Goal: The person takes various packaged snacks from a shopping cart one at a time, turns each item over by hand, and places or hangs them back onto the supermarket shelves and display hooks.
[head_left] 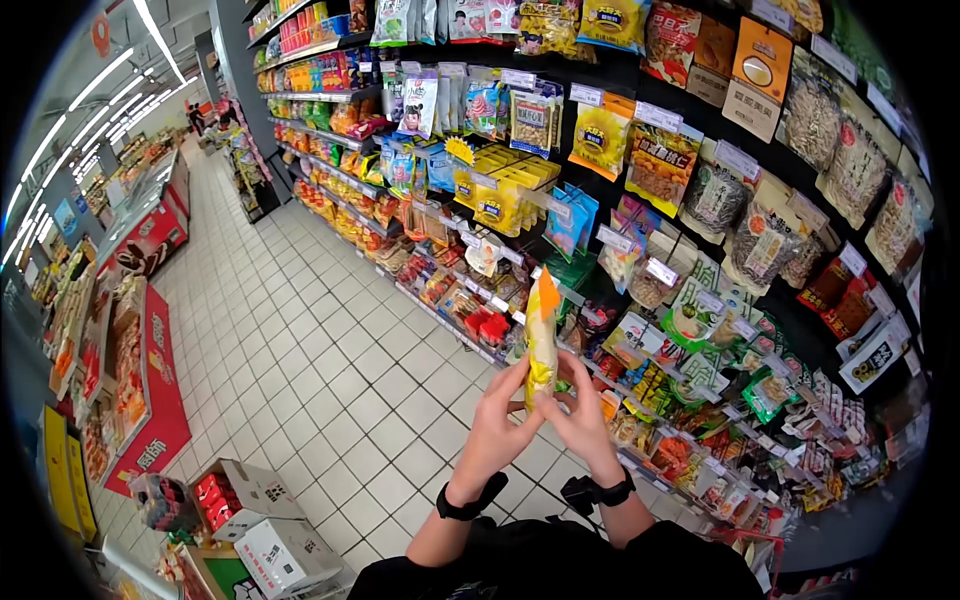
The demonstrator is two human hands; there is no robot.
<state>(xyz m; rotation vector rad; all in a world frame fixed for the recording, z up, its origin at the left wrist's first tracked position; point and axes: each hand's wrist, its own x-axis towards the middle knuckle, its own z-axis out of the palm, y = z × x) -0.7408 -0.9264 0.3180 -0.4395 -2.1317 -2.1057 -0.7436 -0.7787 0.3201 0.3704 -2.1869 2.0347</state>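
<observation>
A yellow snack bag [541,335] with an orange top end is held upright and edge-on in front of the shelves. My left hand [499,415] grips its lower left side, and my right hand [580,412] grips the lower right side, the fingers of both closed round it. Black straps are on both wrists. Beyond the bag, packaged snacks hang from hooks, among them yellow bags [500,195] and blue packs [570,222]. The bag's printed front is turned too far aside to read.
Snack shelves [330,137] curve along the right and back. A tiled aisle [330,330] runs to the left of them. Open cartons [285,555] stand at the lower left, near a red display counter [160,400]. People [196,118] are far down the aisle.
</observation>
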